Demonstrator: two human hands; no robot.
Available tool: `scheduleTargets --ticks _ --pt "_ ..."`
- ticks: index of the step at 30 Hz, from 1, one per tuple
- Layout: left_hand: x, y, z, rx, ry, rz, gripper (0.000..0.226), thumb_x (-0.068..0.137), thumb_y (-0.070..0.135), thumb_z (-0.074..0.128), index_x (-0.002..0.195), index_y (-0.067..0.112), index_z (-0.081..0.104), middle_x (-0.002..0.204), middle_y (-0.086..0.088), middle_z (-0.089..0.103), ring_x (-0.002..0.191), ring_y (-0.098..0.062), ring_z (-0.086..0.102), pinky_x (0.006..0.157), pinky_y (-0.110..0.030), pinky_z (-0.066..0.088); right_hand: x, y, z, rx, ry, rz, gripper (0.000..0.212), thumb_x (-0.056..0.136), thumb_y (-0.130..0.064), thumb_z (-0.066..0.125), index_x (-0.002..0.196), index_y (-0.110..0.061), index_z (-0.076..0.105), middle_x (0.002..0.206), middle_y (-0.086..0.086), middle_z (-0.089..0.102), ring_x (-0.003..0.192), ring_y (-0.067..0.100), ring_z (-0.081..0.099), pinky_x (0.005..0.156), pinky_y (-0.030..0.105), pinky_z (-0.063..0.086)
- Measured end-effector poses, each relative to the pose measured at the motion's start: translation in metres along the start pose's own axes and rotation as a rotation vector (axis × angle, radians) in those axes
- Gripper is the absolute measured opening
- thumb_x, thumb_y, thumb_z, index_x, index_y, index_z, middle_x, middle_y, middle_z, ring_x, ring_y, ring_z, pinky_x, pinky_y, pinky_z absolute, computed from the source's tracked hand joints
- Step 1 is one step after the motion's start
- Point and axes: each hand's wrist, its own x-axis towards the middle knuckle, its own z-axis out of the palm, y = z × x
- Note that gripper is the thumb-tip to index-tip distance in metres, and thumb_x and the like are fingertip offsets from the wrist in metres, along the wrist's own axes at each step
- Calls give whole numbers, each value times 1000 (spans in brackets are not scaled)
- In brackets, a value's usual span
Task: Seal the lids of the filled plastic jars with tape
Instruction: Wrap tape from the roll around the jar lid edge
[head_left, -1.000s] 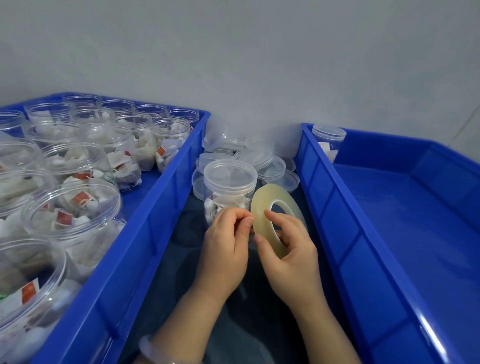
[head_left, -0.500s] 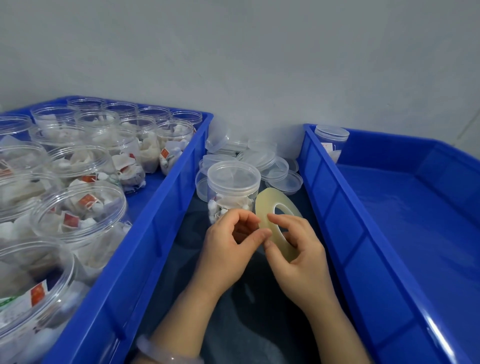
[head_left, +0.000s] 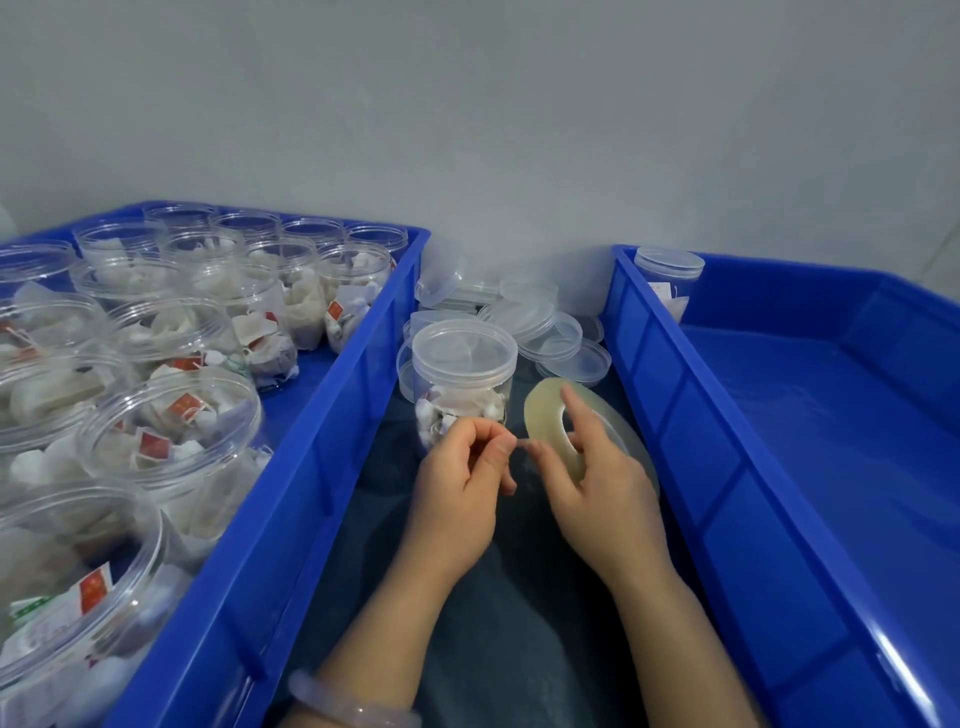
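Observation:
A clear lidded jar (head_left: 464, 374) filled with white sachets stands on the dark cloth between two blue bins. Just in front of it, my right hand (head_left: 597, 483) grips a flat roll of clear tape (head_left: 545, 415), with a finger through its hole. My left hand (head_left: 462, 478) pinches the free end of the tape, a short strip stretched between both hands near the jar's lower right side. The tape does not touch the jar.
The left blue bin (head_left: 291, 545) holds several open filled jars (head_left: 171, 431). The right blue bin (head_left: 753, 519) holds one lidded jar (head_left: 670, 280) at its far corner. Loose clear lids (head_left: 540, 325) lie piled behind the middle jar, against the grey wall.
My left hand has pulled the tape end a little away from the roll, leftward. My right hand's finger has slid further through the roll's hole.

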Motion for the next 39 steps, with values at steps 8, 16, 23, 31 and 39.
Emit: scheduleTargets --ticks 8,16,23,31,39 --pt "-2 0 0 87 60 91 17 92 16 58 81 28 58 70 10 59 62 1 58 58 -9 44 -13 0 6 179 11 -119 15 91 -26 58 96 -39 64 99 -22 62 98 -6 54 85 23 47" --pt "-1 3 0 228 191 320 13 91 17 59 83 27 55 81 16 58 80 3 56 67 -5 41 7 -16 -8 350 66 -52 16 85 -25 67 77 -39 65 81 -25 64 78 -7 57 66 7 40" --pt "16 19 -3 209 530 458 30 80 33 63 107 22 55 109 5 52 104 -6 46 90 -9 36 49 -32 -38 307 -27 -48 12 85 -21 69 74 -26 70 79 -9 64 84 -15 52 68 7 37" --pt "47 -18 -2 81 277 269 102 46 34 94 128 42 33 140 4 38 134 -8 36 111 -35 34 73 -28 -39 215 -346 -67 8 85 -27 68 80 -21 72 90 1 64 71 18 56 68 26 46" --pt "53 -26 -1 27 309 305 85 52 54 78 124 42 34 129 19 41 121 9 42 100 -15 36 78 -24 -27 253 -296 -92 7 83 -26 70 79 -21 71 85 -3 66 61 11 49 61 21 43"
